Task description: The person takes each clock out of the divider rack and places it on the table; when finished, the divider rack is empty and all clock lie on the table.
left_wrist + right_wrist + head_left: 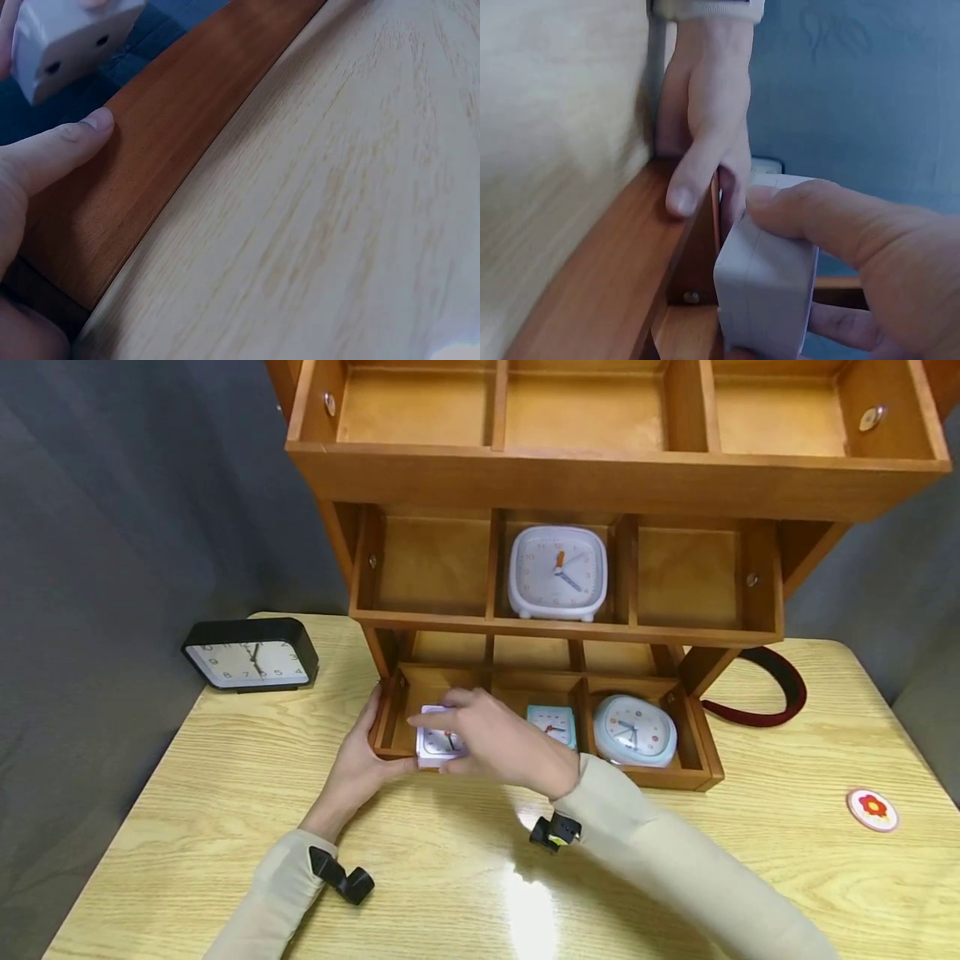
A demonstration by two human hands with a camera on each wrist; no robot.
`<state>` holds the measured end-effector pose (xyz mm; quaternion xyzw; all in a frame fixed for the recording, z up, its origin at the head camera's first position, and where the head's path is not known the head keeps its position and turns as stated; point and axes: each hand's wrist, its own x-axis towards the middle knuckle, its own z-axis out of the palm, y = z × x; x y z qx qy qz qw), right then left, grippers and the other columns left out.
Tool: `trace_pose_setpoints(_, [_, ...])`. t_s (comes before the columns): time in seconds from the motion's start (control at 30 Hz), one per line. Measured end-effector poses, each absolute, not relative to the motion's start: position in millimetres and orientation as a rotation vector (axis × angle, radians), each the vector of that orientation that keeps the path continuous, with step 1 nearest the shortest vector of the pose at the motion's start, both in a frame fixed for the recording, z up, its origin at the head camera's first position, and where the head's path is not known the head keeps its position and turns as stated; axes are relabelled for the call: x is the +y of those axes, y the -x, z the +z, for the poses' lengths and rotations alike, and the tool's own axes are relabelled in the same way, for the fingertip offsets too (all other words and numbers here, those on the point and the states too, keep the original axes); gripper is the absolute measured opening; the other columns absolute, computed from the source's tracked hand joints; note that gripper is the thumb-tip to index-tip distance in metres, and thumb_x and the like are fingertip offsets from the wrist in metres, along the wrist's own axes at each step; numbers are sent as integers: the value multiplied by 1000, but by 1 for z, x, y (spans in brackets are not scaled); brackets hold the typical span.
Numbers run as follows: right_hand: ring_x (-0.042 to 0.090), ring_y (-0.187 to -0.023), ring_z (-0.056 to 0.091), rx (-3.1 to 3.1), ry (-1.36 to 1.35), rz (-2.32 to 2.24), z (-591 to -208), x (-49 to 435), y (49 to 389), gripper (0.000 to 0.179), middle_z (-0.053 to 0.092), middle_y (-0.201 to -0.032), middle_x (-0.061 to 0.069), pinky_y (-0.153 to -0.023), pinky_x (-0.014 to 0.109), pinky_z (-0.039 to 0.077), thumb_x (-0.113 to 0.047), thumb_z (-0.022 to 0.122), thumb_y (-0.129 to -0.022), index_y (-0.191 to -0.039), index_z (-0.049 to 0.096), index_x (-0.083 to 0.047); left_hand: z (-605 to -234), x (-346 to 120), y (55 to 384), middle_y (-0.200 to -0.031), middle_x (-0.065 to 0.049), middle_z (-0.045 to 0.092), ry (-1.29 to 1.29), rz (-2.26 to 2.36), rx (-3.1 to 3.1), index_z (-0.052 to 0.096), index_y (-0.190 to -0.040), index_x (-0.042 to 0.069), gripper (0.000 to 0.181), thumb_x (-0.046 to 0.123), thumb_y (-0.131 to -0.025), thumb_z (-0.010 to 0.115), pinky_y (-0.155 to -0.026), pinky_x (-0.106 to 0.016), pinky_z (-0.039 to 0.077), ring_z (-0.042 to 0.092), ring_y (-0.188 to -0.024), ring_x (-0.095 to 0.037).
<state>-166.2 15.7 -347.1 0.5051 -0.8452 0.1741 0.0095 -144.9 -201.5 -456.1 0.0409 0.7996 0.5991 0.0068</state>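
Note:
A small pale lavender alarm clock (431,758) is held in my right hand (502,745), over the left compartment of the lowest open wooden drawer (701,777). In the right wrist view the thumb presses one side of the clock (761,277), with fingertips on the other side. At the drawer's front left corner, my left hand (358,768) grips the wood, thumb on the front and fingers along the side. The left wrist view has that thumb against the drawer front (150,127). In the same drawer sit a teal square clock (551,724) and a light blue oval clock (634,731).
A white clock (558,568) stands in the middle compartment of the drawer above. The top drawer (600,477) juts out furthest. On the table are a black clock (251,656) at left, a dark red headband (795,689) and a round flower patch (872,810) at right.

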Motion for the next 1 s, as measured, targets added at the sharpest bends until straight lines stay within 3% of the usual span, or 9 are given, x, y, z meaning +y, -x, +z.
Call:
trace_pose_setpoints(0.3, [20, -108, 59, -2704, -1562, 445, -341, 23, 135, 59, 64, -121, 8, -95, 37, 50, -28, 81, -78, -132, 61, -18, -455, -202, 145, -163, -7, 14, -129, 1816, 2557, 2, -157, 16, 119, 7, -72, 84, -119, -46, 26, 27, -145, -31])
trace_pose_setpoints(0.53, [14, -92, 57, -2686, -1576, 422, -346, 23, 119, 63, 63, -110, 3, -89, 33, 52, -30, 81, -77, -135, 58, -20, -454, -201, 145, -163, -5, 13, -111, 1799, 2567, 3, -157, 17, 120, 8, -71, 85, -120, -44, 23, 25, -146, -30])
trace_pose_setpoints(0.73, [13, -97, 59, -2676, -1590, 395, -349, 22, 113, 62, 65, -113, 3, -92, 33, 51, -32, 81, -77, -133, 60, -18, -454, -201, 145, -162, -4, 16, -109, 1813, 2556, 4, -157, 23, 119, 2, -70, 83, -120, -44, 24, 28, -145, -30])
trace_pose_setpoints(1.0, [19, -110, 61, -2712, -1603, 360, -358, 18, 107, 62, 63, -125, 7, -99, 36, 50, -33, 82, -75, -132, 61, -19, -454, -200, 144, -162, 1, 16, -55, 1792, 2551, 6, -156, 28, 122, 19, -68, 89, -121, -44, 21, 27, -146, -26])
